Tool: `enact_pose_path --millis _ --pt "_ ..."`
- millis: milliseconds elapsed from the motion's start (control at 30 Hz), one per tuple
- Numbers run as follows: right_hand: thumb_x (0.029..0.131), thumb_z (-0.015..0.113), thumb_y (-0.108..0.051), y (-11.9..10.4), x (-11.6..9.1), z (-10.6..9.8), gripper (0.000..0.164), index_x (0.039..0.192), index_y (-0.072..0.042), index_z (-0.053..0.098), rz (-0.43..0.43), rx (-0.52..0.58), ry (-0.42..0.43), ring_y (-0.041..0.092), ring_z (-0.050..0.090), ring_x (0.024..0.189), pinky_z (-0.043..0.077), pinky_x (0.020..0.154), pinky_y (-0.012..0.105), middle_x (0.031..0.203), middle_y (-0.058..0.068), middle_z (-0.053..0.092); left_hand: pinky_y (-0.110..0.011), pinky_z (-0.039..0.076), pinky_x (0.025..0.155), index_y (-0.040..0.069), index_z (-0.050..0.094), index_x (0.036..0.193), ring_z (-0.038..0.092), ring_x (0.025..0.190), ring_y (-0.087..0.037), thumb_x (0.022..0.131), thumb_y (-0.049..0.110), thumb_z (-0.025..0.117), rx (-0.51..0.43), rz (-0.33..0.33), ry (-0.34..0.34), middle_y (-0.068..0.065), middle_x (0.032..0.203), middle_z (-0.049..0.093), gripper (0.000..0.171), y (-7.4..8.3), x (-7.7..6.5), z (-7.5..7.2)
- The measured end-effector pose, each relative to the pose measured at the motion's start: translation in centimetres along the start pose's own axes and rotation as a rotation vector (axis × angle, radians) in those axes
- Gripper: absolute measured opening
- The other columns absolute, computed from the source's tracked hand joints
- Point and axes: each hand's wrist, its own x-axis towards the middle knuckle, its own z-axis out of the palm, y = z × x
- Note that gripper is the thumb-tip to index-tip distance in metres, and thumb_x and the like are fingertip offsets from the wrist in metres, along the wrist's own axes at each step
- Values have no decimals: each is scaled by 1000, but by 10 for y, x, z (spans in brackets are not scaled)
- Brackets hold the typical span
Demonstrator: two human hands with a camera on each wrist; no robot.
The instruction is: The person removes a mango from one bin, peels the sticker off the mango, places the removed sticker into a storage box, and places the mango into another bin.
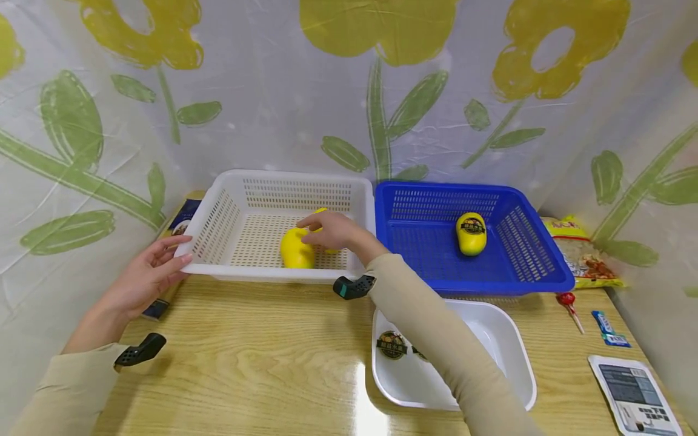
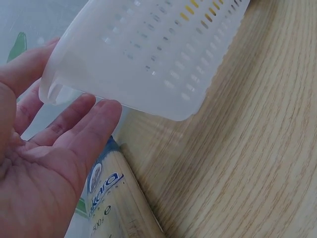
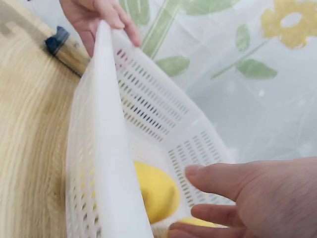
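A white perforated basket (image 1: 283,275) stands at the back left, and my left hand (image 1: 149,272) grips its rim at the left front corner. In the left wrist view, fingers (image 2: 94,129) lie under that rim. Inside the basket is a yellow mango (image 1: 297,251). More yellow shows beside and behind my right hand (image 1: 332,230), which partly hides it. That hand hovers over the basket with thumb and fingers apart, right by the mango (image 3: 156,193), and grips nothing. To its right, a blue basket (image 1: 420,254) holds a mango (image 1: 471,236) with a black label.
A white tub (image 1: 507,363) with round black labels (image 1: 392,345) sits in front, partly covered by my right sleeve. Along the right lie a yellow food bag (image 1: 583,254), a red lollipop (image 1: 567,300), a blue wrapper (image 1: 611,330) and a white packet (image 1: 635,396). A spaghetti pack (image 2: 116,193) lies left.
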Motion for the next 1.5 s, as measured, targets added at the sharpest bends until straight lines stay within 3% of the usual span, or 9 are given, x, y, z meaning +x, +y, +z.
enact_pose_path --millis 100,267,500,667,833,933,1200,1433,1500 --pt "98 61 -24 5 -15 -6 40 135 -9 58 -8 25 79 25 61 111 51 89 29 130 10 60 -23 54 83 12 42 138 60 106 -7 101 3 50 -6 4 -7 0 130 48 39 1 -1 -1" --pt "98 61 -25 14 -55 -9 33 127 -9 63 -43 83 188 20 61 110 51 90 30 121 4 64 -22 54 84 14 43 138 60 105 -7 101 5 51 -6 -2 0 1 129 48 39 1 -2 -1" --pt "96 64 -25 39 -140 5 26 119 -13 67 -128 287 293 15 65 98 54 81 31 113 2 68 -22 53 85 14 42 139 59 105 -6 101 8 52 14 -8 10 1 130 46 39 1 -4 2" --pt "96 65 -24 65 -202 25 27 119 -9 66 -102 450 335 19 66 100 54 84 31 115 10 68 -22 53 84 13 43 139 60 105 -6 101 6 50 4 -4 11 1 128 48 39 -1 -2 4" --pt "96 64 -15 92 -249 39 27 118 0 63 -83 537 428 21 67 102 54 87 29 115 21 66 -22 54 83 14 44 138 62 102 -6 102 5 50 -3 6 11 4 127 52 38 -1 -1 3" --pt "97 62 -11 107 -271 44 27 121 3 61 -64 560 494 18 67 101 54 86 27 114 22 65 -22 54 82 13 44 137 62 103 -6 101 3 49 -25 26 -1 4 127 53 37 -2 -2 3" --pt "102 51 -6 156 -311 41 30 125 12 53 -39 731 683 15 67 103 53 88 29 115 2 67 -22 54 82 12 43 138 61 104 -6 101 2 49 -44 41 -13 3 129 51 38 -4 -3 2" --pt "98 59 -12 193 -337 21 24 121 -6 62 30 1041 879 8 67 99 53 84 22 111 -2 68 -22 54 83 11 43 138 62 104 -6 101 2 49 -49 44 -17 3 129 51 39 -5 -2 1" --pt "97 60 -11 201 -342 13 23 119 -6 63 15 1102 948 9 67 97 54 82 22 110 -1 68 -23 54 83 11 44 138 62 104 -6 101 1 49 -52 45 -23 2 129 51 39 -5 -1 2"
